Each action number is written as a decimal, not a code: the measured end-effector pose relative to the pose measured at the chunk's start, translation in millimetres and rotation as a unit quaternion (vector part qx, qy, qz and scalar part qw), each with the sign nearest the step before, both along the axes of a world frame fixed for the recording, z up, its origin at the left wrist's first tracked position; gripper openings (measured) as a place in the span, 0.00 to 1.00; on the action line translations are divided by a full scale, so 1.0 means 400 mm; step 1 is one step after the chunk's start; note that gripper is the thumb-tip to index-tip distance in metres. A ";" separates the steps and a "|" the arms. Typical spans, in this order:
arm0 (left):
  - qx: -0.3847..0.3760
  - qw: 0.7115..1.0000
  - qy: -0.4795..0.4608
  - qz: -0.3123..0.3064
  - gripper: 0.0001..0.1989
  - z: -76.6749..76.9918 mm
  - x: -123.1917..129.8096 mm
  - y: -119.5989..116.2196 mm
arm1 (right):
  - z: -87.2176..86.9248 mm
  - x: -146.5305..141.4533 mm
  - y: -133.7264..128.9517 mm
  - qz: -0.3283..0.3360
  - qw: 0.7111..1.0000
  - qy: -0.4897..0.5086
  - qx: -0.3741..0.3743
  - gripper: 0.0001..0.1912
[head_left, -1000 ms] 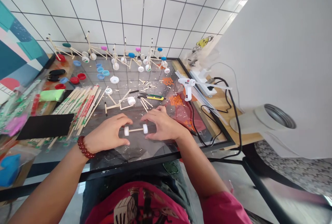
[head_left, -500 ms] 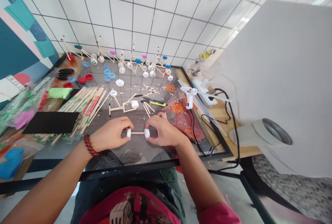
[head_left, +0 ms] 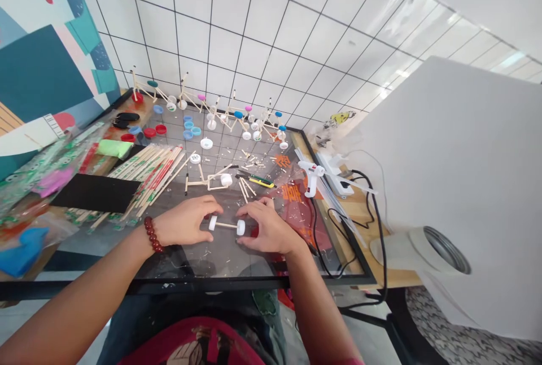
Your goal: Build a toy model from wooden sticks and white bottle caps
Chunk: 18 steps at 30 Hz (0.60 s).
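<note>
White-tiled wall (head_left: 237,55) behind a glass-topped desk (head_left: 199,266) littered with wood shavings. Thin wooden axle with two white plastic cap wheels (head_left: 224,224) sits on the glass between both hands. Left hand (head_left: 184,221), red bead bracelet (head_left: 150,234) on wrist, curls toward the left wheel; right hand (head_left: 271,229) curls at the right wheel. Fingers (head_left: 249,225) are partly closed, at or on the wheels, but grip is hard to confirm from this angle. White hot glue gun (head_left: 312,176) lies off to the right.

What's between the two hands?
In the head view, a wooden axle with a white wheel at each end, held by the left hand and right hand.
</note>
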<state>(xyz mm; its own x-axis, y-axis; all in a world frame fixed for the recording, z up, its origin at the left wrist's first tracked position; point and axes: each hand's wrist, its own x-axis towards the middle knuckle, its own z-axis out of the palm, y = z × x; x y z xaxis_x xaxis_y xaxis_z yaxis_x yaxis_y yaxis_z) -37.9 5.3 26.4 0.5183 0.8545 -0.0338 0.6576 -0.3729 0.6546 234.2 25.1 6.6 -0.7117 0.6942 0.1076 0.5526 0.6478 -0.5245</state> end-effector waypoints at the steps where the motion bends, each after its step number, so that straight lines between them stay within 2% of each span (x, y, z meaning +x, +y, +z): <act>1: -0.007 1.000 0.003 0.009 0.19 0.002 0.001 0.000 | 0.000 0.001 0.000 -0.005 1.000 0.000 0.000 0.25; 6: -0.035 0.999 0.033 0.019 0.21 0.012 0.006 -0.002 | -0.003 0.002 0.002 -0.010 1.000 0.001 -0.007 0.26; 12: -0.018 0.999 0.037 0.003 0.21 0.009 0.010 -0.003 | -0.015 0.002 0.009 0.005 1.000 0.023 -0.017 0.31; 15: -0.021 0.999 -0.029 0.014 0.21 0.013 -0.005 0.004 | -0.019 0.001 0.012 0.017 0.998 0.051 -0.018 0.33; 18: 0.011 0.989 -0.128 0.077 0.14 0.027 -0.048 0.018 | -0.017 0.004 0.017 0.008 0.995 0.094 -0.004 0.32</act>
<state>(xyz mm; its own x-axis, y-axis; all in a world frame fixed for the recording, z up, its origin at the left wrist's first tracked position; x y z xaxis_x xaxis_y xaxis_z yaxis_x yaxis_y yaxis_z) -57.0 12.6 37.0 0.3717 0.9227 0.1019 0.5213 -0.2983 0.7995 235.8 31.8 -0.3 -0.6908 0.6839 0.2345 0.4328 0.6510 -0.6237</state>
